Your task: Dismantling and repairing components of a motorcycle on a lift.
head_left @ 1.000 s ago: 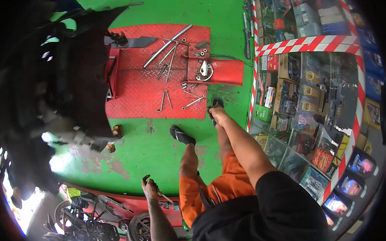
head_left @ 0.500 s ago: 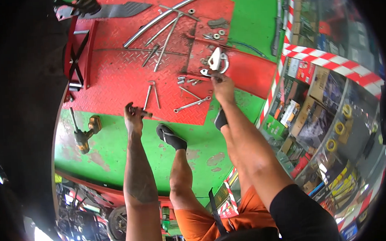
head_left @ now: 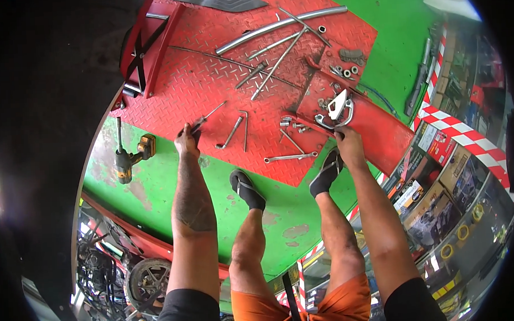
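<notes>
My left hand (head_left: 187,143) is closed round the dark handle of a screwdriver (head_left: 214,110), whose thin shaft points up and right over the red plate. My right hand (head_left: 350,147) is closed at the plate's right part, its fingertips pinching a small part against a silver curved metal piece (head_left: 323,123). What exactly the fingers hold is partly hidden. Just beyond them lies a white pointed part (head_left: 337,104) beside a silver bracket. Left of that hand are several sockets (head_left: 287,122) and a combination spanner (head_left: 291,157).
On the red plate (head_left: 220,65) lie a long curved tube (head_left: 281,29), a cross wrench (head_left: 279,63), a hammer-like tool (head_left: 252,74) and an L-shaped hex key (head_left: 245,130). A cordless impact wrench (head_left: 125,159) stands on the green floor. A glass display case (head_left: 439,182) borders the right.
The whole view has shifted, with things now further right and lower. The screwdriver's shaft now points away from my left hand. My right foot now shows near the plate's edge.
</notes>
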{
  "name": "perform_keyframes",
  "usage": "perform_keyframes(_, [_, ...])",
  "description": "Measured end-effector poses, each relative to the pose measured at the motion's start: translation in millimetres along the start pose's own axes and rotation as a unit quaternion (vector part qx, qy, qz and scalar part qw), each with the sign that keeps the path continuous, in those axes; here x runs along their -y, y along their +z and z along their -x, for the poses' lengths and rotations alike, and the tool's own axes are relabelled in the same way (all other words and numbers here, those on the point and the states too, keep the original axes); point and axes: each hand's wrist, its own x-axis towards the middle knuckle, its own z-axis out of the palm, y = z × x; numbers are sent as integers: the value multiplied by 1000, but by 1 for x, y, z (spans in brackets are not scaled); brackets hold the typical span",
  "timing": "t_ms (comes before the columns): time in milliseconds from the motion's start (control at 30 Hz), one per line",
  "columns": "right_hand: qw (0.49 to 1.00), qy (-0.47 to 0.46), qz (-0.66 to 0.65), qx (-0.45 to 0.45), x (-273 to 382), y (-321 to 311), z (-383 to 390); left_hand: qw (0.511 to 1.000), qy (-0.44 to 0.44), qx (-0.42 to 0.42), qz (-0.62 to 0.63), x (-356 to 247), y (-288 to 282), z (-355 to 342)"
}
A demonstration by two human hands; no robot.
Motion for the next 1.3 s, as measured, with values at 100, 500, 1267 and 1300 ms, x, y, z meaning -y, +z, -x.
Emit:
perform_keyframes(100, [1000,2,10,9,5,-2,4,999,-5,1,37,25,-4,21])
perform_keyframes(500, [997,-56,-44,-37,54,-60,77,783,213,198,-550,47,-96,218])
perform_keyframes(1267, [995,-66,-59,-37,16,-404,204,947,-12,213,-238,-20,-196,587])
perform_keyframes(1300, [995,-82,-48,-3,20,-417,197,951,6,205,-233,-19,-190,593])
